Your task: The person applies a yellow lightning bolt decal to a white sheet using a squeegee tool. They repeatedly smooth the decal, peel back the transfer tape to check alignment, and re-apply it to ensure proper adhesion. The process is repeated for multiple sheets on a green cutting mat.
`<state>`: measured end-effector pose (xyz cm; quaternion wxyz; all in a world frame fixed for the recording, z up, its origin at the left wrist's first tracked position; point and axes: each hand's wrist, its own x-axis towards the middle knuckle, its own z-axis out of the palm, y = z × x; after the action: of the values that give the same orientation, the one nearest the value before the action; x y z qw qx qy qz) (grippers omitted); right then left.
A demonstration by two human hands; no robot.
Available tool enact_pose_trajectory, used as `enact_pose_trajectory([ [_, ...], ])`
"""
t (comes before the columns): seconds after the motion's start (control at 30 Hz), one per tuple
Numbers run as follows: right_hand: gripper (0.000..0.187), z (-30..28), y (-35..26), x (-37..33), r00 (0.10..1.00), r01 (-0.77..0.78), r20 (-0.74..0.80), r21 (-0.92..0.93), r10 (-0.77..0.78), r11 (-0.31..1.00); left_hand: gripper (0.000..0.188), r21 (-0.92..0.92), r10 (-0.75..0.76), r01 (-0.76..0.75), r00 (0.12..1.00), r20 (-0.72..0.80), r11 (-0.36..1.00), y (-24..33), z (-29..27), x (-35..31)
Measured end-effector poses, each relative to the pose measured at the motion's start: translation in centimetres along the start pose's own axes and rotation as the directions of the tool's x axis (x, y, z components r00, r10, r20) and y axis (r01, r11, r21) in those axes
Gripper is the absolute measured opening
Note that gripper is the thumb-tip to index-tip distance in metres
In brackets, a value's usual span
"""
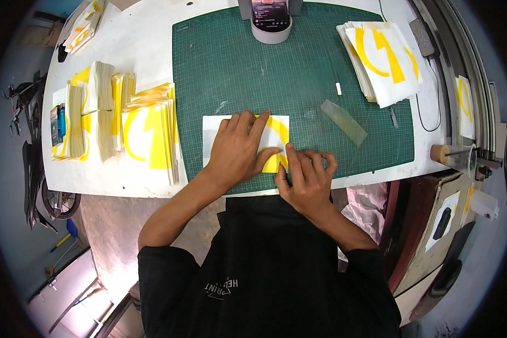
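A folded white and yellow sheet point(276, 127) lies on the green cutting mat point(248, 73) near its front edge. My left hand point(234, 143) rests flat across the middle of the sheet, fingers stretched out and spread, thumb on the yellow part. At the sheet's lower right corner, my right hand point(307, 177) has its fingers bent, with index fingertip and thumb at the edge. To the right of the sheet is a translucent flat strip point(345, 124). A small white piece point(338, 88) lies beyond that strip.
Folded stacks point(146, 135) of yellow and white sheets stand at left; another stack point(383, 62) lies at far right. A phone point(270, 14) sits in a round stand at the back. A plastic cup point(459, 159) and a cable point(438, 107) are along the right edge.
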<state>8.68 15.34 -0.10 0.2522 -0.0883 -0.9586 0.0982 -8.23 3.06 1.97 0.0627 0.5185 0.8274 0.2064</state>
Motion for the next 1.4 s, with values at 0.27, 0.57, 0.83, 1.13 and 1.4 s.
enact_pose_trajectory([
  [0.27,0.05,-1.0,-0.6,-0.2,0.998,0.0,0.058,0.026,-0.002,1.0,0.059,-0.022,0.069,-0.072,0.989,-0.134,0.997,-1.2,0.0,0.8],
  [0.57,0.041,-2.8,5.3,-0.8,0.897,-0.341,-0.065,0.529,0.437,0.778,0.041,-0.544,-0.097,0.099,0.995,0.033,0.833,-0.5,-0.8,1.2],
  [0.83,0.039,-3.2,5.4,0.4,0.843,-0.31,0.043,0.854,0.537,0.418,0.028,-0.783,-0.429,0.245,0.903,-0.029,0.571,-1.2,-5.4,-6.1],
  [1.13,0.04,-2.8,5.3,-0.4,0.874,-0.277,0.033,0.854,0.484,0.441,0.035,-0.043,-0.518,0.635,0.587,-0.623,0.771,-12.0,-10.5,-12.6],
  [1.4,0.063,-4.9,17.1,6.6,0.95,-0.199,-0.25,-0.034,0.185,0.979,0.061,0.173,-0.399,0.512,0.804,-0.441,0.841,-6.4,-4.1,-10.8],
])
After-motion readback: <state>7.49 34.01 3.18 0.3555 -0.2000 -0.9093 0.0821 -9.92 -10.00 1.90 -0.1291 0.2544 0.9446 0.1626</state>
